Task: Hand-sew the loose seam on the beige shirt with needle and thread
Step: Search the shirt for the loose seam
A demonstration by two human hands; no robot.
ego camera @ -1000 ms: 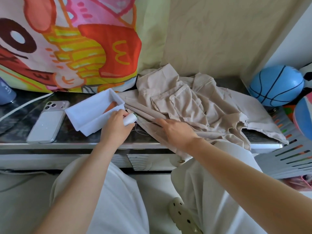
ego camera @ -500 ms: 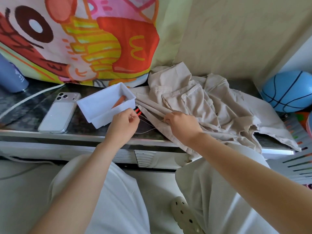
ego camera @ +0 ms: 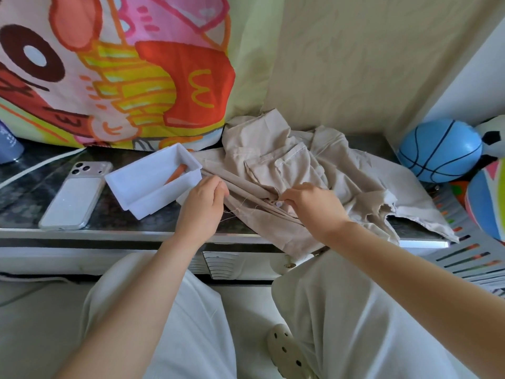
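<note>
right hand point(ego camera: 314, 207) pinches crumpled, frayed beige shirt point(ego camera: 276, 162).

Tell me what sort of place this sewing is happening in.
Most likely a room at home, not a workshop: a bright cartoon blanket hangs behind the counter, toy balls are piled at the right, and a phone lies on the counter with the shirt.
</note>
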